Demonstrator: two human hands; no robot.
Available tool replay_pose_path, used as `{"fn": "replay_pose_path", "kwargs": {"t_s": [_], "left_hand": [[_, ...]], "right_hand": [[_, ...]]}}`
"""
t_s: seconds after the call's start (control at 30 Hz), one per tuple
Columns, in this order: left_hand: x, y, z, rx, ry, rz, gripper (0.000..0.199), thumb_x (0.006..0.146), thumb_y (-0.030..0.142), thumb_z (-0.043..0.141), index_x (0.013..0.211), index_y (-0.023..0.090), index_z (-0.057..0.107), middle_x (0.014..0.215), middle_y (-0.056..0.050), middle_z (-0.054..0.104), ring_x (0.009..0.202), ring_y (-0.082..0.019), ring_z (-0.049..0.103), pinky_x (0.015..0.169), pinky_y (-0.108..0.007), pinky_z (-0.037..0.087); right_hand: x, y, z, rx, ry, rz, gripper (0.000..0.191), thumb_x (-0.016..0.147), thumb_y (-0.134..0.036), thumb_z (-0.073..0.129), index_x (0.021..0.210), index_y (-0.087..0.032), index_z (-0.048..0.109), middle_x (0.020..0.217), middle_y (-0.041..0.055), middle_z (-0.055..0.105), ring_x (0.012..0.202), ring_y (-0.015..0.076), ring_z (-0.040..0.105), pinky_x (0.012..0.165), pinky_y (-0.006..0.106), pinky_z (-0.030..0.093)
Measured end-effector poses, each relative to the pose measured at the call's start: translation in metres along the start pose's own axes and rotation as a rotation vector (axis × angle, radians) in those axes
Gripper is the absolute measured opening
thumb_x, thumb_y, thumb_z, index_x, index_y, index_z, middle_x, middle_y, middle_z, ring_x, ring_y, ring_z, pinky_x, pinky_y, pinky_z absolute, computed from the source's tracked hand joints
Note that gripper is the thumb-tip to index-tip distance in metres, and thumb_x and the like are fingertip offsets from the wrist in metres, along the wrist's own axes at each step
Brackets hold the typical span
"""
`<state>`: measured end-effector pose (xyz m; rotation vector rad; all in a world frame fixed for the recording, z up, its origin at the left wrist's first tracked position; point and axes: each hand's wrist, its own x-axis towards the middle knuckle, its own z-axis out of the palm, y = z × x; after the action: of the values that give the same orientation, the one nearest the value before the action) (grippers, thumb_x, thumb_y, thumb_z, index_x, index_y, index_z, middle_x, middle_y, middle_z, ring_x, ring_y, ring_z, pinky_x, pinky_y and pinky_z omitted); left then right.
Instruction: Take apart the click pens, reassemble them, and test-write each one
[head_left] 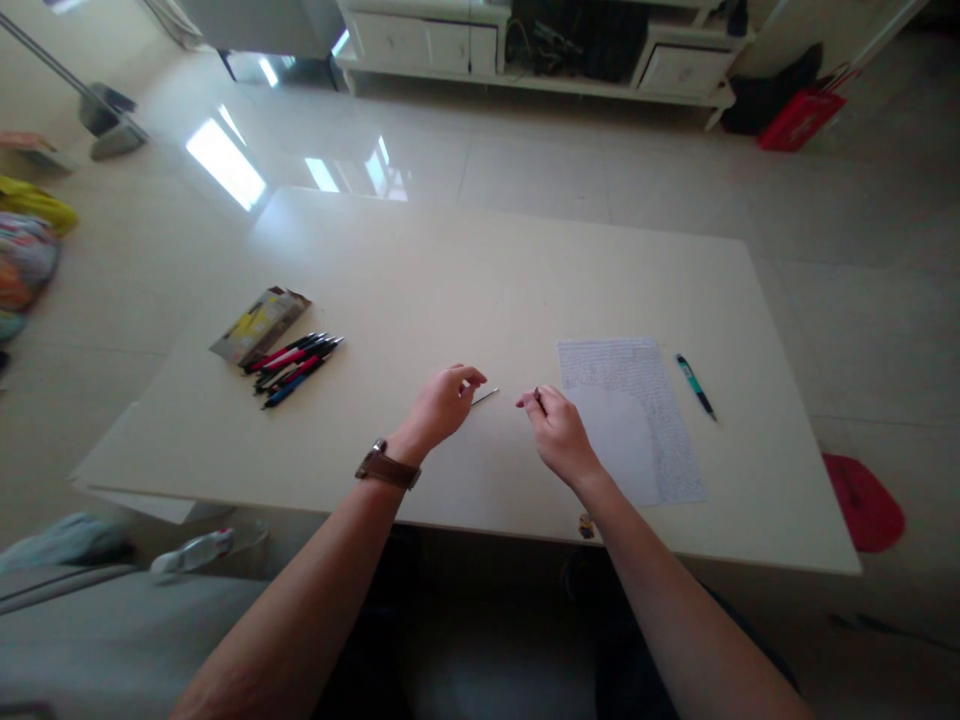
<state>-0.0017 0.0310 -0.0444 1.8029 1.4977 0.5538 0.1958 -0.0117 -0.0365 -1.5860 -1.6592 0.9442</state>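
Over the middle of the white table [480, 290] my left hand [442, 405] has its fingers closed. A thin pen refill [485, 396] pokes out from beside them toward the right. My right hand [555, 430] is a short gap away, pinching a small dark piece [536, 394] whose kind is too small to tell. Beside that hand lies a sheet of handwritten paper [637, 430], partly behind the forearm. Right of the sheet rests a teal and black pen [696, 387]. On the left, several click pens [292, 368] lie in a bunch.
An opened grey and yellow box [261, 325] lies against the pens. At the table's near edge sits a small yellowish figure [586, 526]. A plastic bottle [206, 548] lies low on the left. Beyond the table stands a white cabinet [427, 45].
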Motion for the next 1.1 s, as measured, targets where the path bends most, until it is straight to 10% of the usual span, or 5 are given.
{"fn": "replay_pose_path", "kwargs": {"t_s": [0.2, 0.5, 1.1], "left_hand": [[-0.009, 0.019, 0.005, -0.386, -0.339, 0.092, 0.021, 0.085, 0.028, 0.067, 0.102, 0.016, 0.069, 0.091, -0.006, 0.073, 0.080, -0.014, 0.066, 0.070, -0.025, 0.053], [-0.006, 0.020, 0.002, -0.256, -0.161, 0.126, 0.016, 0.085, 0.029, 0.068, 0.092, 0.017, 0.076, 0.081, -0.003, 0.074, 0.070, -0.013, 0.061, 0.066, -0.025, 0.046], [-0.009, 0.025, -0.006, -0.147, -0.201, 0.033, 0.038, 0.098, 0.033, 0.043, 0.077, 0.015, 0.068, 0.057, 0.001, 0.059, 0.054, -0.010, 0.050, 0.058, -0.024, 0.036]], "right_hand": [[0.003, 0.001, 0.002, 0.246, 0.013, 0.146, 0.017, 0.086, -0.038, 0.064, 0.088, -0.021, 0.059, 0.080, 0.0025, 0.065, 0.073, 0.0180, 0.062, 0.064, 0.029, 0.045], [0.004, 0.005, -0.003, 0.150, -0.091, 0.243, 0.050, 0.095, -0.056, 0.045, 0.061, -0.020, 0.053, 0.049, -0.0023, 0.048, 0.046, 0.0121, 0.044, 0.050, 0.027, 0.032], [0.005, -0.003, -0.009, 0.230, -0.046, 0.027, 0.020, 0.087, -0.038, 0.065, 0.085, -0.019, 0.071, 0.082, 0.0047, 0.072, 0.076, 0.0178, 0.065, 0.072, 0.029, 0.049]]}}
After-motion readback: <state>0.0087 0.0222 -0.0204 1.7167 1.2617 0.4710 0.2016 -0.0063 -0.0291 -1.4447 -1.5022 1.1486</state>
